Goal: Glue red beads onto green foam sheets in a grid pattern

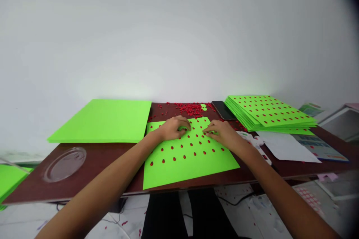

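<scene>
A bright green sheet [190, 171] dotted with rows of small red drop-shaped pieces [174, 159] lies in front of me on the table. My left hand [174, 127] rests over the sheet's upper middle, fingers curled and thumb bent in toward them among the red pieces. From the right, my right hand [221, 132] reaches over the sheet's right edge, its thumb and fingertips drawn together close above a row. Whatever either hand's fingertips hold is too small to make out. Behind the sheet, many loose red pieces [192, 109] are scattered, with a small pale green cutout [203, 107] among them.
Plain green sheets [103, 121] are stacked at the left, dotted green sheets [269, 110] at the right. A phone [223, 110], white paper [287, 147], a booklet [319, 146], a white plastic item [254, 141] and a clear round lid [66, 164] lie on the dark table [105, 157].
</scene>
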### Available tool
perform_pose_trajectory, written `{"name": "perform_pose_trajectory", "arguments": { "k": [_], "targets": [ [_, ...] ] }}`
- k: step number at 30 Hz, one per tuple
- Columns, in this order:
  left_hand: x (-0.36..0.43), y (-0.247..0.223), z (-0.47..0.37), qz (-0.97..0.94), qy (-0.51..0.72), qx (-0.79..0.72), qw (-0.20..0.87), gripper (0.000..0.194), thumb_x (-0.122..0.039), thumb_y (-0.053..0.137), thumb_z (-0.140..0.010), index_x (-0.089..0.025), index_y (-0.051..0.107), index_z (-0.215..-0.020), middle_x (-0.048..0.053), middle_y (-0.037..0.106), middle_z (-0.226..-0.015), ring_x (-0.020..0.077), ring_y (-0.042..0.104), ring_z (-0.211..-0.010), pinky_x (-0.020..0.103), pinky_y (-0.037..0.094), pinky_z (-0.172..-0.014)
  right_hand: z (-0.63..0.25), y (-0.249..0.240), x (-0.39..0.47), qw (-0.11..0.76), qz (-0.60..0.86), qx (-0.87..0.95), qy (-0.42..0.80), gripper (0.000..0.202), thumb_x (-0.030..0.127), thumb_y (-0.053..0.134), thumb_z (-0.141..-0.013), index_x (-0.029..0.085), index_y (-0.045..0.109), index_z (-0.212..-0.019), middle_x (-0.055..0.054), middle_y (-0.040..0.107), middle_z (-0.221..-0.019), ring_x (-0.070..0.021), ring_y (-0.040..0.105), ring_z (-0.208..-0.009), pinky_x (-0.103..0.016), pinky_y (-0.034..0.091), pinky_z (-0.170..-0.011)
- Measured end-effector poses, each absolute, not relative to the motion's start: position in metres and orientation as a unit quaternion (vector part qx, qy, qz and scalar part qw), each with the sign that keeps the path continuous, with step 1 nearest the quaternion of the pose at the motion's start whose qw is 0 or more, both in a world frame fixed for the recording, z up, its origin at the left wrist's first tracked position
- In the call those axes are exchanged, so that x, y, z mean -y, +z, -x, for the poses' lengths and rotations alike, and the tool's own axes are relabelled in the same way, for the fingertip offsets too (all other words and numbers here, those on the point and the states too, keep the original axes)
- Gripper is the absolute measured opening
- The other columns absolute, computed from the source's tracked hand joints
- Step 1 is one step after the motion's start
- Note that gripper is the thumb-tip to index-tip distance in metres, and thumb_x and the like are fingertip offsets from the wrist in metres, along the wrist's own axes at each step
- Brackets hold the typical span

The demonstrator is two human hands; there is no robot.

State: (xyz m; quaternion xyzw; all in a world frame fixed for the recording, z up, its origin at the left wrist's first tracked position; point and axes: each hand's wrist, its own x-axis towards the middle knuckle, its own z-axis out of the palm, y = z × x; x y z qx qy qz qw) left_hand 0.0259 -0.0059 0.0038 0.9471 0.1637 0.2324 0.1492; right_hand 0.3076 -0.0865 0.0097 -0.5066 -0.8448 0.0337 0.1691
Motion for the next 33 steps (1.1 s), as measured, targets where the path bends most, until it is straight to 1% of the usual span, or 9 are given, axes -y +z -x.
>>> {"name": "perform_pose_trajectory", "arguments": {
  "k": [6,9,12,16,22,25,28,30,33],
  "targets": [
    [0.006,0.004,-0.027,-0.947,0.233,-0.167,0.145,0.033,-0.007,0.057,-0.083,-0.019,0.078,-0.105,0.009,0.074,-0.117,0.0246,0.069,-0.109,0.043,0.054,-0.100,-0.308,0.010,0.093,0.175,0.462,0.868,0.052,0.021,0.019,0.070,-0.096,0.030,0.083,-0.108,-0.006,0.072,-0.103,-0.0215,0.069,-0.093,-0.036,0.048,-0.087],
    [0.007,0.004,-0.027,-0.947,0.232,-0.169,0.143,0.032,-0.008,0.057,-0.083,-0.019,0.078,-0.106,0.009,0.074,-0.117,0.0250,0.068,-0.109,0.044,0.054,-0.101,-0.305,0.008,0.089,0.175,0.444,0.877,0.062,0.017,0.019,0.071,-0.095,0.029,0.083,-0.103,-0.005,0.073,-0.102,-0.0208,0.069,-0.092,-0.036,0.048,-0.088],
    [0.007,0.005,-0.027,-0.948,0.229,-0.170,0.141,0.032,-0.008,0.058,-0.083,-0.018,0.078,-0.106,0.009,0.074,-0.117,0.0250,0.069,-0.109,0.043,0.053,-0.101,-0.303,0.008,0.082,0.175,0.419,0.888,0.076,0.019,0.013,0.071,-0.093,0.027,0.082,-0.100,-0.005,0.073,-0.104,-0.0206,0.069,-0.095,-0.034,0.049,-0.087],
    [0.006,0.004,-0.027,-0.949,0.229,-0.170,0.138,0.033,-0.007,0.058,-0.082,-0.018,0.078,-0.106,0.009,0.075,-0.117,0.0248,0.069,-0.108,0.042,0.053,-0.101,-0.301,0.009,0.081,0.192,0.425,0.882,0.065,0.027,0.008,0.065,-0.093,0.026,0.082,-0.104,-0.006,0.072,-0.104,-0.0200,0.070,-0.092,-0.034,0.050,-0.085],
    [0.006,0.004,-0.028,-0.948,0.231,-0.165,0.142,0.033,-0.007,0.057,-0.083,-0.019,0.078,-0.105,0.009,0.075,-0.116,0.0244,0.069,-0.108,0.042,0.054,-0.100,-0.299,0.010,0.090,0.192,0.457,0.865,0.075,0.013,0.024,0.073,-0.092,0.023,0.083,-0.100,-0.007,0.072,-0.095,-0.0202,0.069,-0.082,-0.033,0.052,-0.078],
    [0.007,0.005,-0.028,-0.948,0.232,-0.163,0.145,0.032,-0.006,0.057,-0.082,-0.018,0.078,-0.104,0.009,0.075,-0.116,0.0245,0.069,-0.108,0.041,0.053,-0.100,-0.295,0.011,0.088,0.183,0.461,0.865,0.077,0.011,0.022,0.073,-0.091,0.022,0.083,-0.096,-0.007,0.072,-0.091,-0.0201,0.068,-0.079,-0.032,0.052,-0.077],
    [0.007,0.005,-0.029,-0.948,0.233,-0.162,0.147,0.032,-0.006,0.057,-0.082,-0.018,0.077,-0.104,0.009,0.075,-0.115,0.0243,0.069,-0.108,0.040,0.053,-0.099,-0.290,0.015,0.085,0.187,0.466,0.861,0.078,0.011,0.013,0.072,-0.085,0.020,0.080,-0.088,-0.006,0.071,-0.086,-0.0194,0.067,-0.077,-0.031,0.051,-0.077],
    [0.007,0.005,-0.028,-0.947,0.234,-0.162,0.147,0.032,-0.006,0.057,-0.082,-0.018,0.077,-0.104,0.009,0.075,-0.115,0.0240,0.069,-0.107,0.040,0.053,-0.100,-0.287,0.020,0.091,0.208,0.474,0.851,0.087,0.012,0.011,0.070,-0.082,0.020,0.077,-0.083,-0.005,0.070,-0.085,-0.0180,0.064,-0.074,-0.030,0.050,-0.074],
    [0.007,0.005,-0.028,-0.947,0.233,-0.163,0.146,0.032,-0.006,0.057,-0.082,-0.018,0.077,-0.104,0.009,0.075,-0.115,0.0241,0.069,-0.107,0.040,0.053,-0.100,-0.283,0.022,0.117,0.284,0.463,0.830,0.125,0.008,0.017,0.069,-0.086,0.021,0.074,-0.089,-0.004,0.070,-0.091,-0.0164,0.061,-0.073,-0.030,0.050,-0.072]
  ]
}}
